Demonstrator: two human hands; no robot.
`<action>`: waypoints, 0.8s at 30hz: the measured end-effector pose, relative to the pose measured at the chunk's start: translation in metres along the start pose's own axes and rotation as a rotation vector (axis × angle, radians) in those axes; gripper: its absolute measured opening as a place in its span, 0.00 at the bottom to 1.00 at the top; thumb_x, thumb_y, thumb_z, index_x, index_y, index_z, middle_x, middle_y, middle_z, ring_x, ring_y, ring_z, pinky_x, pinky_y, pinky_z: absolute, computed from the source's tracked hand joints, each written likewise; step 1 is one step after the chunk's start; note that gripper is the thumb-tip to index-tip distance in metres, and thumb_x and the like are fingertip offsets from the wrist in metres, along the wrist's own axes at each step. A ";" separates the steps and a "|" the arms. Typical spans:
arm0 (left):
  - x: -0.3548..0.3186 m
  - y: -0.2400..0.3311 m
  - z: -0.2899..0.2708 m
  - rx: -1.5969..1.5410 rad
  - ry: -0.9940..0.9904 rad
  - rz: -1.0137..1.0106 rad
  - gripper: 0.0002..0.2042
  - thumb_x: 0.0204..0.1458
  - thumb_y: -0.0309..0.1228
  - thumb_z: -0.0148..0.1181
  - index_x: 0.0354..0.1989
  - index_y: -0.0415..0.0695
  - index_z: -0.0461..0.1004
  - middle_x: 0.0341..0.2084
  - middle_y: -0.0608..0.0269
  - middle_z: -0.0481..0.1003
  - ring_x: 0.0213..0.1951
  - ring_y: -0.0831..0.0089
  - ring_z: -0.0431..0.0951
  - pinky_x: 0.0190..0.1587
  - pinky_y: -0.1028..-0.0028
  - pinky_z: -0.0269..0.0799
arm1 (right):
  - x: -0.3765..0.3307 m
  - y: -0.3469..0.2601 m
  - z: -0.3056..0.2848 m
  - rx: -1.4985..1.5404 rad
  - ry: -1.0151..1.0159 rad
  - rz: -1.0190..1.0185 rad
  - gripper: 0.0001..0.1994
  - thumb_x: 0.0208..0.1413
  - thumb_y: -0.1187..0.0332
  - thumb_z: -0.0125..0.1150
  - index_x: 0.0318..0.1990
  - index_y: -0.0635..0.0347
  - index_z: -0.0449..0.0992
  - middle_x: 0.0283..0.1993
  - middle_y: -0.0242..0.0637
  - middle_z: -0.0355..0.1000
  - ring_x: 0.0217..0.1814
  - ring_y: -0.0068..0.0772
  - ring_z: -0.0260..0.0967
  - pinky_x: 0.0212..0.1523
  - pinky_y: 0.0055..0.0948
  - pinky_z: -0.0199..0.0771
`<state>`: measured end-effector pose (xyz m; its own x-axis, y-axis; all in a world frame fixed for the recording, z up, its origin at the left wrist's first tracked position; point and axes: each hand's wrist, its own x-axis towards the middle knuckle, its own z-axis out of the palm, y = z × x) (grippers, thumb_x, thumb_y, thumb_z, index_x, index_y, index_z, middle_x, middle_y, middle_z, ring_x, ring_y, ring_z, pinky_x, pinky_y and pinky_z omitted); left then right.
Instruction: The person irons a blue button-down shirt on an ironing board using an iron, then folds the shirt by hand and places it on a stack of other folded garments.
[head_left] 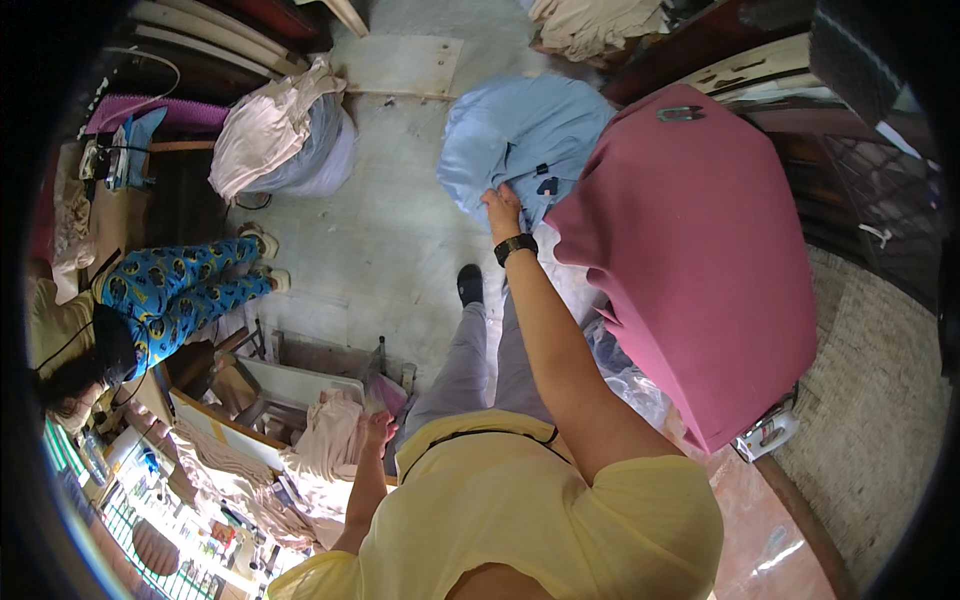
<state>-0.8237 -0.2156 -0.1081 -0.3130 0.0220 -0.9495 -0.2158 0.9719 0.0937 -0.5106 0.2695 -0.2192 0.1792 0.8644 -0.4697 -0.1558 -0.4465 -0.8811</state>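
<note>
- Because the left hand (380, 430) hangs beside crumpled beige cloth (333, 428), lower left of centre, it might snag that cloth if swung outward; its fingers look loosely bent, nothing shows in them, and I cannot tell how far they are closed.
- At upper centre, a strong pull by the right hand (503, 212) could drag or tip the pale-blue cloth bundle (525, 115), since the touch is at one edge only.
- Such a pull might also shake loose the small dark pieces (547, 186) lying on the bundle.
- Right of centre, the large pink sheet (715, 250) has a ragged left edge near the right wrist, which could catch the forearm or shift the metal tool (680, 114) on top.
- As for position, the bundle lies just above the right hand in the frame, touching its partly curled fingers; they seem to pinch a fold, but I cannot tell how firmly they close. The left hand is well apart from it, lower left.
</note>
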 end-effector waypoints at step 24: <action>-0.291 0.393 0.256 1.145 -1.031 1.437 0.23 0.46 0.23 0.63 0.53 0.37 0.72 0.49 0.52 0.76 0.56 0.60 0.72 0.62 0.66 0.62 | -0.518 -0.476 -0.304 -0.399 0.316 -0.709 0.13 0.56 0.65 0.64 0.43 0.63 0.73 0.40 0.29 0.68 0.44 0.19 0.64 0.46 0.22 0.63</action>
<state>-0.5805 0.2197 0.1283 0.8874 0.4078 -0.2149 0.3071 -0.1753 0.9354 -0.2339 -0.0361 0.4268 0.3752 0.8909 0.2560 0.4358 0.0742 -0.8970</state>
